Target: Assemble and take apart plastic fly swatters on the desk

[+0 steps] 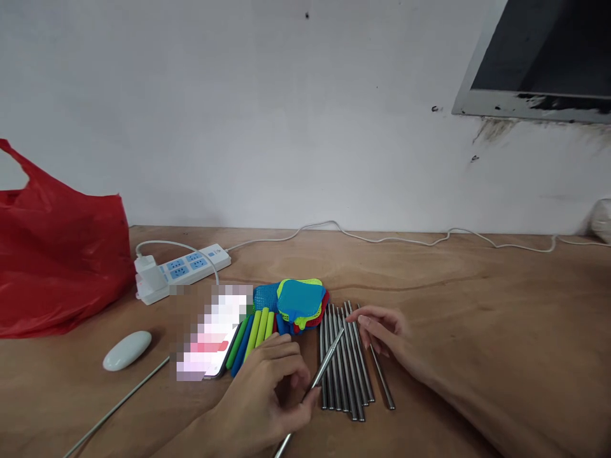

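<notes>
My left hand [274, 388] is closed around a slim silver metal rod [325, 364], stepped near its tip like a telescopic one. The rod slants up to the right, its lower end running out of the bottom edge. Beside its tip is my right hand [384, 331], thumb and index finger stretched out, with nothing visible between them. Under both lies a row of several similar metal rods [351, 375] on the wooden table. Left of these are several green, blue and yellow tubes [258, 331], partly hidden by my left hand. Behind them sits a stack of coloured mesh fly swatter heads [300, 300].
A phone [222, 343], partly blurred out, lies left of the tubes. Further left are a white mouse-shaped object [127, 350], a white power strip [186, 270] and a red plastic bag [62, 254]. A white cable [382, 240] runs along the wall.
</notes>
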Demonstrator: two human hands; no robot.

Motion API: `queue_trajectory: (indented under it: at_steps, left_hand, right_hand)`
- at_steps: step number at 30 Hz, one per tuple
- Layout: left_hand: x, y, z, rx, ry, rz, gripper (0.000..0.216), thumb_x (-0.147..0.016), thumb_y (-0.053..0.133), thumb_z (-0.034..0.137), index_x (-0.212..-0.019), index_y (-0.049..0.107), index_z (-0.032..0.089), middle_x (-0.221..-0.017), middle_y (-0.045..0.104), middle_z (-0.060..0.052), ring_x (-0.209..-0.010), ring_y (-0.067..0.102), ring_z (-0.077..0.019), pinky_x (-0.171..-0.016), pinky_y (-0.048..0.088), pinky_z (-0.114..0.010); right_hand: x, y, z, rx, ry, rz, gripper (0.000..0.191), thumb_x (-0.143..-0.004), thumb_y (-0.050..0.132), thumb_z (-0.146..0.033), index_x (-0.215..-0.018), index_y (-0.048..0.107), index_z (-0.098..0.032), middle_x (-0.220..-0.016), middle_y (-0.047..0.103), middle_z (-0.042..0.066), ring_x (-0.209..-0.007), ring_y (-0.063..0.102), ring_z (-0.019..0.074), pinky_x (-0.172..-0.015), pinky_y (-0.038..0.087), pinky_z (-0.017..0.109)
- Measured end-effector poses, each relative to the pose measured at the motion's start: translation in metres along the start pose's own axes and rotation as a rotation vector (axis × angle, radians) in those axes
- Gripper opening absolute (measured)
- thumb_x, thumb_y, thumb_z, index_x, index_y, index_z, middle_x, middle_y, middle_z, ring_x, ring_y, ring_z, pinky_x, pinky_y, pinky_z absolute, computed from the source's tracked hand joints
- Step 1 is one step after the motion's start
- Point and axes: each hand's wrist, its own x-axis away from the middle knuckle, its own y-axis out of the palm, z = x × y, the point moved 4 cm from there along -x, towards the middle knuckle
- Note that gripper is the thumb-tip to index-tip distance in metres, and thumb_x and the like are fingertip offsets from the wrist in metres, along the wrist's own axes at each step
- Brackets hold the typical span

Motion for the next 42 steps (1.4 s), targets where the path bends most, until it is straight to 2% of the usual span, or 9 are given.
queue_trajectory:
  at_steps: [4, 8, 13, 16, 20, 23, 30, 35, 42]
  left_hand:
    - [-0.001, 0.003, 0.002, 0.064, -0.016, -0.021, 0.019, -0.084, 0.065, 0.022, -0.066, 0.059, 0.02, -0.06, 0.056, 0.003, -0.061, 0.051, -0.0143, -0.06, 0.039, -0.028]
    - [0.0, 0.006, 0.002, 0.085, 0.0, -0.038, 0.019, -0.088, 0.066, 0.026, -0.07, 0.062, 0.02, -0.062, 0.058, 0.002, -0.061, 0.052, -0.0143, -0.059, 0.038, -0.027]
    - [0.0, 0.003, 0.001, -0.035, 0.003, -0.035, 0.02, -0.097, 0.054, 0.031, -0.084, 0.063, 0.02, -0.072, 0.064, -0.001, -0.068, 0.059, -0.0174, -0.062, 0.043, -0.028]
    - [0.0, -0.006, -0.01, -0.325, -0.078, 0.025, 0.023, -0.1, 0.045, 0.029, -0.087, 0.062, 0.02, -0.074, 0.067, -0.004, -0.068, 0.063, -0.0214, -0.061, 0.045, -0.031]
    - [0.0, -0.006, -0.023, -0.622, -0.159, -0.044, 0.016, -0.096, 0.049, 0.023, -0.09, 0.063, 0.019, -0.079, 0.07, -0.006, -0.072, 0.067, -0.0258, -0.062, 0.048, -0.034]
    - [-0.001, -0.002, -0.025, -0.656, -0.139, -0.085, 0.014, -0.093, 0.051, 0.02, -0.094, 0.065, 0.02, -0.088, 0.07, -0.008, -0.081, 0.068, -0.0283, -0.066, 0.051, -0.037]
    - [-0.002, 0.0, -0.022, -0.567, -0.162, -0.129, 0.015, -0.091, 0.053, 0.022, -0.089, 0.068, 0.021, -0.085, 0.071, -0.008, -0.084, 0.066, -0.0287, -0.067, 0.05, -0.037]
    - [0.001, -0.003, -0.018, -0.634, -0.214, -0.108, 0.01, -0.083, 0.055, 0.021, -0.083, 0.065, 0.022, -0.07, 0.069, -0.004, -0.072, 0.066, -0.0251, -0.056, 0.043, -0.029]
    - [0.003, -0.009, -0.009, -0.644, -0.103, 0.022, 0.007, -0.079, 0.048, 0.018, -0.082, 0.052, 0.023, -0.07, 0.065, -0.003, -0.057, 0.061, -0.0214, -0.048, 0.036, -0.027]
  right_hand:
    - [0.007, 0.015, -0.005, -0.22, 0.133, -0.306, 0.04, -0.084, 0.068, -0.051, -0.105, 0.074, -0.017, -0.066, 0.064, 0.0, -0.041, 0.042, 0.0059, -0.036, 0.032, 0.017]
    - [0.012, 0.024, -0.006, -0.283, 0.212, -0.337, 0.034, -0.08, 0.075, -0.046, -0.098, 0.075, -0.017, -0.07, 0.066, 0.001, -0.045, 0.049, 0.006, -0.037, 0.039, 0.015]
    - [0.009, 0.022, -0.002, -0.421, 0.252, -0.137, 0.034, -0.077, 0.076, -0.049, -0.087, 0.071, -0.016, -0.064, 0.065, 0.001, -0.048, 0.055, 0.0092, -0.037, 0.041, 0.015]
    - [0.004, 0.012, -0.003, -0.519, 0.242, 0.04, 0.031, -0.08, 0.072, -0.049, -0.083, 0.066, -0.018, -0.053, 0.055, -0.005, -0.041, 0.047, 0.0078, -0.035, 0.035, 0.015]
    - [0.001, 0.0, -0.002, -0.579, 0.272, 0.217, 0.029, -0.079, 0.069, -0.046, -0.073, 0.06, -0.019, -0.046, 0.043, -0.008, -0.037, 0.033, 0.0064, -0.033, 0.023, 0.016]
    - [0.001, -0.001, 0.0, -0.592, 0.279, 0.237, 0.028, -0.078, 0.069, -0.045, -0.072, 0.059, -0.019, -0.046, 0.042, -0.008, -0.038, 0.03, 0.0066, -0.035, 0.02, 0.017]
    - [0.0, 0.004, 0.003, -0.573, 0.286, 0.174, 0.029, -0.079, 0.067, -0.045, -0.071, 0.056, -0.02, -0.044, 0.041, -0.009, -0.037, 0.028, 0.0065, -0.035, 0.015, 0.018]
    - [-0.001, -0.002, 0.003, -0.563, 0.3, 0.264, 0.03, -0.076, 0.067, -0.047, -0.068, 0.055, -0.02, -0.042, 0.038, -0.009, -0.036, 0.026, 0.0068, -0.035, 0.015, 0.019]
    - [-0.002, -0.007, 0.003, -0.61, 0.293, 0.342, 0.028, -0.072, 0.069, -0.045, -0.068, 0.057, -0.02, -0.043, 0.038, -0.009, -0.036, 0.027, 0.0069, -0.035, 0.016, 0.019]
